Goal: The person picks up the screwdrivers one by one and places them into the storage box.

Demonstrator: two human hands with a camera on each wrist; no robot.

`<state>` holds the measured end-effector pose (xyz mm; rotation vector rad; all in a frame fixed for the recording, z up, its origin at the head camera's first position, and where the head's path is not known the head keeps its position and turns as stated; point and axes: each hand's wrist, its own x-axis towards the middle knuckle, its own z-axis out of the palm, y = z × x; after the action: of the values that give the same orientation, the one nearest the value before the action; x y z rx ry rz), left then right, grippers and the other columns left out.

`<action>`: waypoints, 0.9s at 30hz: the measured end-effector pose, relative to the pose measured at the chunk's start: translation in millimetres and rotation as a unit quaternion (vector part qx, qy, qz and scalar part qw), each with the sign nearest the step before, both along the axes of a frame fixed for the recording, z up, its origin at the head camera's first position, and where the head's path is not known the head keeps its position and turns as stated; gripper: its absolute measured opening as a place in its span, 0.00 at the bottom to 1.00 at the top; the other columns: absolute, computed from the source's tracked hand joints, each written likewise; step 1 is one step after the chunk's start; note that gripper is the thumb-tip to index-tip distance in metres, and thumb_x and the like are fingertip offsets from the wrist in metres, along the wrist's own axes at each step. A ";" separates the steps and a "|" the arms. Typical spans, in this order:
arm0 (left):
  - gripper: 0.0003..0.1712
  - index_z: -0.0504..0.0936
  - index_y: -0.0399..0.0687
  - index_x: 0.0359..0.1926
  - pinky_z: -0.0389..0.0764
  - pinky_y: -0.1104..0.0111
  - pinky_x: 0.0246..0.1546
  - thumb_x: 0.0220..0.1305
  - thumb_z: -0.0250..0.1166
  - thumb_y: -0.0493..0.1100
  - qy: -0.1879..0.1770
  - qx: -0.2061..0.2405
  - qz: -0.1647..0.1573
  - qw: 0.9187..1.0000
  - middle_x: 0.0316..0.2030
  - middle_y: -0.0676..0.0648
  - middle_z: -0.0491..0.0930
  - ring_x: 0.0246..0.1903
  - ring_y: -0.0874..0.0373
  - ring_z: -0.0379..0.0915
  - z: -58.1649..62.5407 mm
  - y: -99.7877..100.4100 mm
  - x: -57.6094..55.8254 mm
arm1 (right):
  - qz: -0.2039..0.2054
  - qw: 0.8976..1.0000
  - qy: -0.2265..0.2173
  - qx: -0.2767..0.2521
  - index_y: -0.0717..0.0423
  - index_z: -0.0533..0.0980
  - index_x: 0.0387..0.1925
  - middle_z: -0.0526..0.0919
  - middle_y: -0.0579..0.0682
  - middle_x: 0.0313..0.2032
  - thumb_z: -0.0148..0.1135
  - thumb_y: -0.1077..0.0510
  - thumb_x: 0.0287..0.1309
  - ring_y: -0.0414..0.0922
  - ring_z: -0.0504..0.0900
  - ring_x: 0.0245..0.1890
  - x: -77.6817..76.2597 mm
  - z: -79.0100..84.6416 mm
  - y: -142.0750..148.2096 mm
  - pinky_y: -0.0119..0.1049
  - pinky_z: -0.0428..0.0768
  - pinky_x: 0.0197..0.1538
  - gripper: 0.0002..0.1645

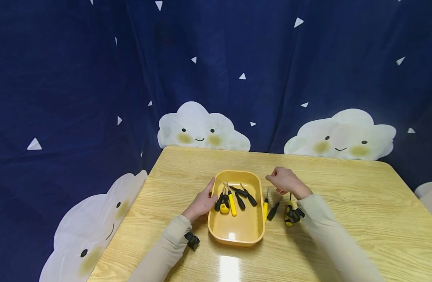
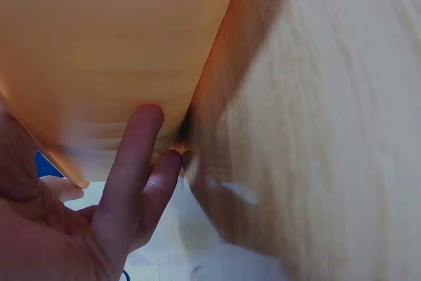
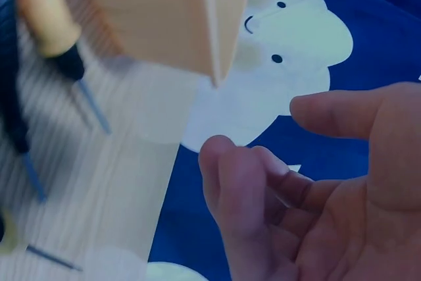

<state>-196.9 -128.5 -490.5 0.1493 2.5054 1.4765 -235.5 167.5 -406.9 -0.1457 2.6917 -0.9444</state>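
Observation:
A yellow-orange plastic bin (image 1: 237,233) stands on the table with several screwdrivers in its far half, among them a yellow-handled screwdriver (image 1: 232,204) and a black-handled screwdriver (image 1: 240,201). My left hand (image 1: 203,201) holds the bin's left side, thumb over the rim and fingers (image 2: 131,169) against the outer wall. Beyond the bin's right side, my right hand (image 1: 285,181) is raised over the table with nothing in it. A gap shows between its thumb (image 3: 335,113) and its bent fingers (image 3: 243,208).
Right of the bin lie a yellow screwdriver (image 1: 265,209), a black screwdriver (image 1: 273,211) and a yellow-and-black screwdriver (image 1: 289,219), the last partly behind the wrist camera (image 1: 296,214). A dark blue curtain (image 1: 216,78) with clouds hangs behind the wooden table (image 1: 357,211).

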 end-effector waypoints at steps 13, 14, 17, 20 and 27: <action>0.39 0.43 0.60 0.75 0.81 0.66 0.24 0.69 0.49 0.41 0.003 -0.009 0.003 1.000 0.52 0.30 0.73 0.23 0.55 0.79 0.8 0.1 1.1 | 0.024 0.998 0.013 0.055 0.61 0.68 0.30 0.71 0.51 0.16 0.51 0.54 0.63 0.50 0.77 0.15 14.0 -21.2 29.6 0.43 0.79 0.22 0.13; 0.39 0.43 0.60 0.75 0.81 0.66 0.23 0.69 0.49 0.41 0.002 -0.008 0.003 1.000 0.53 0.30 0.73 0.23 0.55 0.79 0.8 0.1 1.1 | 0.026 0.998 0.017 0.062 0.62 0.68 0.30 0.71 0.51 0.16 0.51 0.55 0.63 0.49 0.76 0.13 15.8 -23.0 31.1 0.42 0.79 0.22 0.13; 0.39 0.42 0.60 0.75 0.81 0.66 0.23 0.69 0.48 0.42 -0.003 -0.007 0.005 1.000 0.53 0.30 0.72 0.22 0.55 0.79 1.0 0.1 1.4 | 0.029 0.996 0.022 0.084 0.64 0.69 0.34 0.70 0.50 0.17 0.51 0.55 0.62 0.45 0.70 0.11 21.1 -29.3 35.6 0.39 0.74 0.20 0.13; 0.39 0.42 0.59 0.75 0.82 0.66 0.23 0.69 0.48 0.41 -0.002 -0.006 0.005 1.000 0.53 0.30 0.73 0.22 0.55 0.79 1.9 0.2 2.0 | 0.032 0.993 0.025 0.107 0.70 0.68 0.42 0.70 0.51 0.19 0.51 0.55 0.61 0.43 0.67 0.13 25.4 -35.5 40.0 0.37 0.69 0.21 0.18; 0.39 0.42 0.60 0.75 0.81 0.67 0.24 0.68 0.48 0.41 0.000 -0.008 0.001 1.000 0.51 0.33 0.75 0.23 0.55 0.80 2.4 -0.1 1.2 | 0.036 0.991 0.013 0.128 0.75 0.63 0.49 0.72 0.56 0.26 0.52 0.57 0.57 0.46 0.68 0.19 33.2 -43.8 45.5 0.37 0.66 0.23 0.26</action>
<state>-195.7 -128.7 -488.2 0.1447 2.5174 1.4583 -202.3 213.0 -450.7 -0.2004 2.7815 -0.5723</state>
